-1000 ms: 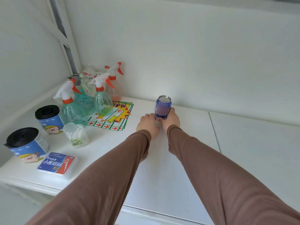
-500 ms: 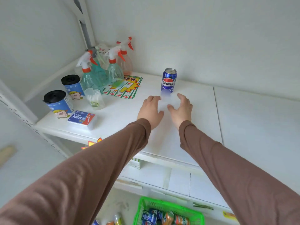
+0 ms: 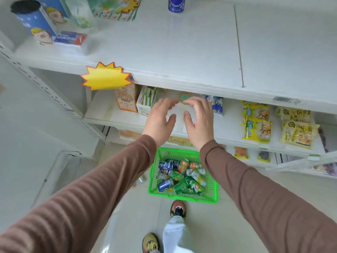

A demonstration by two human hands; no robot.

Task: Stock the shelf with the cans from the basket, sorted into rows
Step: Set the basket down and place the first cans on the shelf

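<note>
Reaching: both hands are held empty in front of the lower shelves, above the green basket (image 3: 184, 195) on the floor.
Grip: the left hand (image 3: 160, 118) and right hand (image 3: 197, 119) are shown with fingers spread and loosely bent, with nothing held between them.
Shelf: one blue can (image 3: 176, 4) is seen upright near the back of the top shelf (image 3: 182, 52), well apart from the hands.
Cans: the cans in the basket (image 3: 179, 177) are piled on their sides, blue, green and orange mixed together, with silver ends showing.
Step in hand: judged to be a return to the basket for the next can.
Method: a blue can is best picked from the top of the heap, gripped round its side, and set upright just beside the one already placed, so that a row of one kind is begun.
Risk: loose cans may roll as one is lifted out.
Progress: judged early, with most cans not yet shelved.
</note>
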